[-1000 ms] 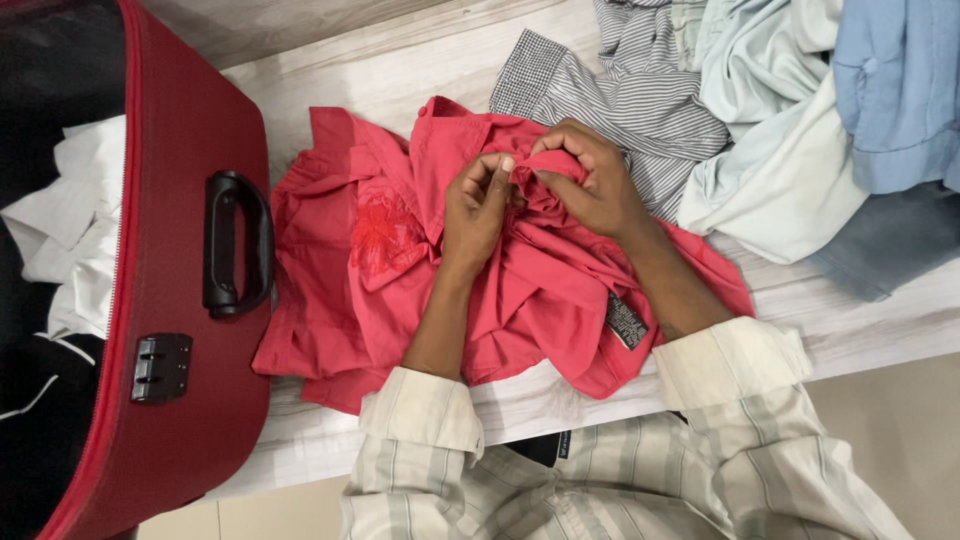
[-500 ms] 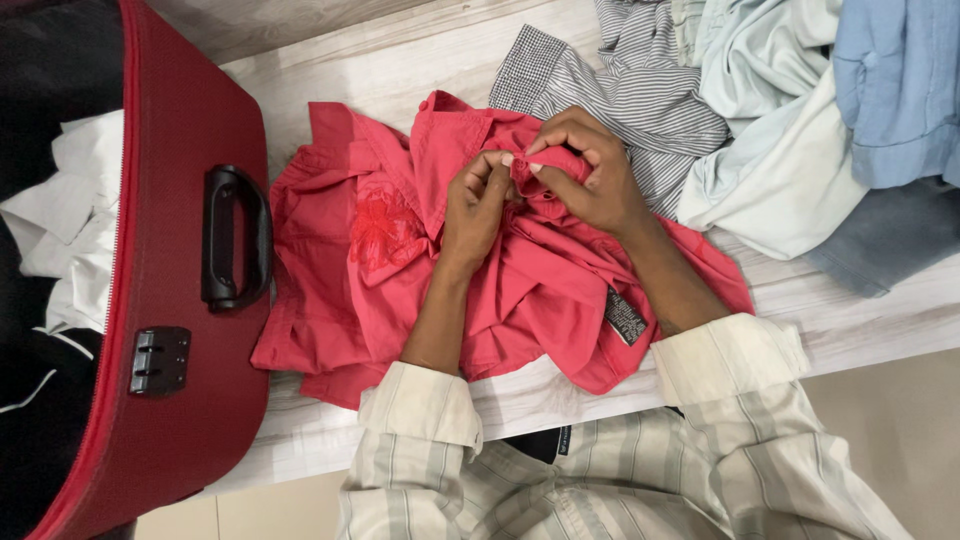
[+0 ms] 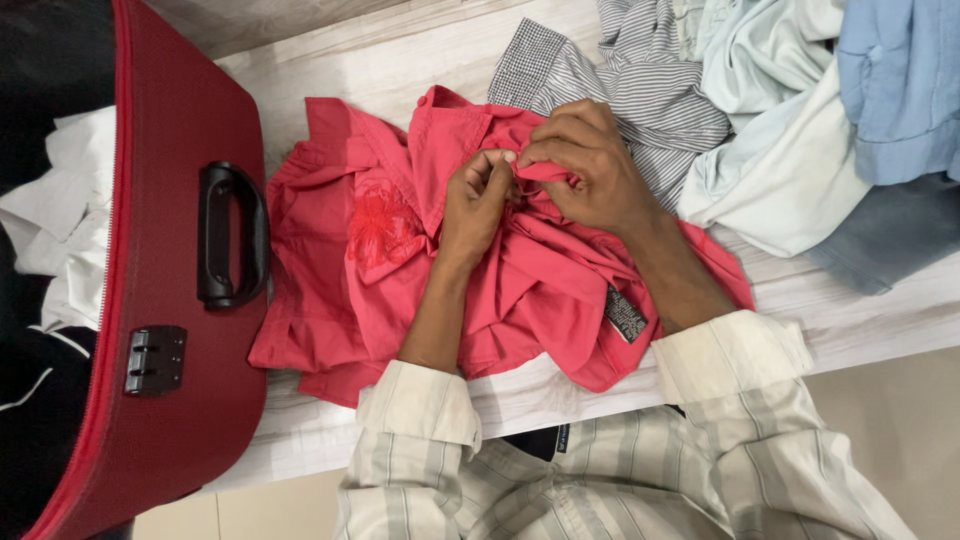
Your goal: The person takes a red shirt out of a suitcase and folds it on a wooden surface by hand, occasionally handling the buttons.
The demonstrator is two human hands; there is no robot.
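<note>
Red shirt (image 3: 520, 290), crumpled and spread across pale wood-grain bench (image 3: 860, 320), coral-red cotton with tone-on-tone floral embroidery (image 3: 385, 225) on one panel and collar (image 3: 445, 140) turned up toward far edge. Lying between red suitcase (image 3: 170, 300) on one side and heap of other clothes on the other, near hem hanging just over front edge of bench. Bunched fold of fabric raised at middle, pinched between both hands: left hand (image 3: 478, 205) with fingers (image 3: 490, 165) curled tight on the fold from the left, right hand (image 3: 590, 165) with fingers (image 3: 545, 150) closed over the same fold from above and the right, fingertips of the 2 hands almost touching. Both grips fully closed on cloth, nothing else held. Rest of shirt slack beneath wrists and forearms. Small dark rectangular label (image 3: 625, 315) with pale lettering sewn on inner side of shirt, showing just beside right forearm, tilted. Striped cream sleeves (image 3: 420, 410) rolled back at both cuffs. Grey striped shirt (image 3: 650, 95) with checked cuff touching red shirt's far edge, right behind right hand; pale mint garment (image 3: 780, 170), light blue garment (image 3: 900, 90) and slate-blue piece (image 3: 890, 235) piled farther right. Suitcase open, black handle (image 3: 230, 235) and small combination lock (image 3: 153, 358) on its side wall, white clothing (image 3: 65, 230) and dark items inside.
</note>
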